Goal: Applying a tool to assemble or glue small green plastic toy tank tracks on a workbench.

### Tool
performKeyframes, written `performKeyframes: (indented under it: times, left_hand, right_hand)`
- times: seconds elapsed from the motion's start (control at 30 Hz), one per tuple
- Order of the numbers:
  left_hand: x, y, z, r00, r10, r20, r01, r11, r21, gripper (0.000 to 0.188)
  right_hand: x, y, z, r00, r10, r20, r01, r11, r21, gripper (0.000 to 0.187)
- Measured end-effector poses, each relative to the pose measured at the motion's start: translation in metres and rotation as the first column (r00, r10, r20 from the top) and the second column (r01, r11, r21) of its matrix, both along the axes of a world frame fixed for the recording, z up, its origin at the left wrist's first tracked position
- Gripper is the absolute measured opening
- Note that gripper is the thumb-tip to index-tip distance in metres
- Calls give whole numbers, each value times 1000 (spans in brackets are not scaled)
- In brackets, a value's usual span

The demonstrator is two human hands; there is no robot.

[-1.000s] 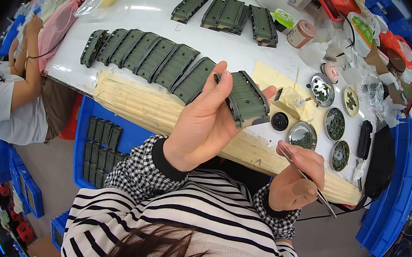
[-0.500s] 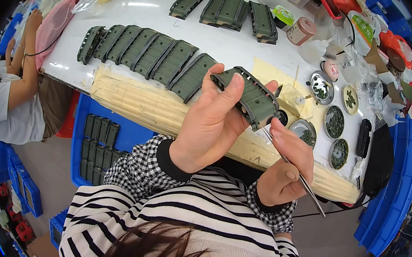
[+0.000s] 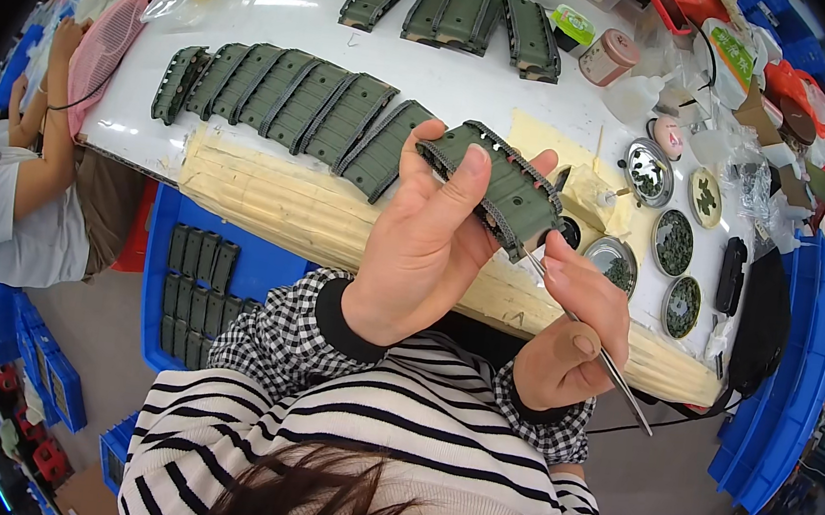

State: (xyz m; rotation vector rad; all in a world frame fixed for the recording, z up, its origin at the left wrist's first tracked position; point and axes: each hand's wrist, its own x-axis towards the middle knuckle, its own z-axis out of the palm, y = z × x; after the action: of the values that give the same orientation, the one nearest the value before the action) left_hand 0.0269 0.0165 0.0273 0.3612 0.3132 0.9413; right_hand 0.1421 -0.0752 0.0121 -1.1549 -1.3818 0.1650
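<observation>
My left hand is closed around a dark green, slightly curved plastic shell with ridged dark edges and small holes along one side. Thumb and fingers pinch the piece, which tilts above the table's near edge. My right hand grips slim metal tweezers like a pen, and their tip meets the shell's lower right corner. Whether anything small sits between the tips cannot be made out. Beyond my left hand, similar green shells stand side by side in a row.
More green shells lie at the table's far side. To the right are round dishes of small green parts, a yellowish block and a black case. A blue bin holds further shells below the table. Another person works at left.
Both hands keep almost the same pose on the shell and tweezers. The table and its things appear shifted very slightly in view.
</observation>
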Motion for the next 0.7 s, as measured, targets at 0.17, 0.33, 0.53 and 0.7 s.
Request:
performKeyframes:
  times: [0.17,0.33,0.53,0.7]
  left_hand:
    - [0,0,-1,999,-15,-36,15,1000,-17,20]
    - [0,0,-6,1000,-10,21,10,1000,-7,18]
    - [-1,1,-11,996,-25,89,26,1000,-16,18]
    - [-1,1,-12,994,-35,101,38,999,-31,19]
  right_hand:
    - [1,-3,1,997,16,77,-14,1000,-25,31]
    - [2,-9,12,979,49,200,-33,996,-82,27]
    - [2,-11,18,969,70,237,-34,988,-152,30]
    - [2,-12,21,964,69,257,-25,985,-170,32]
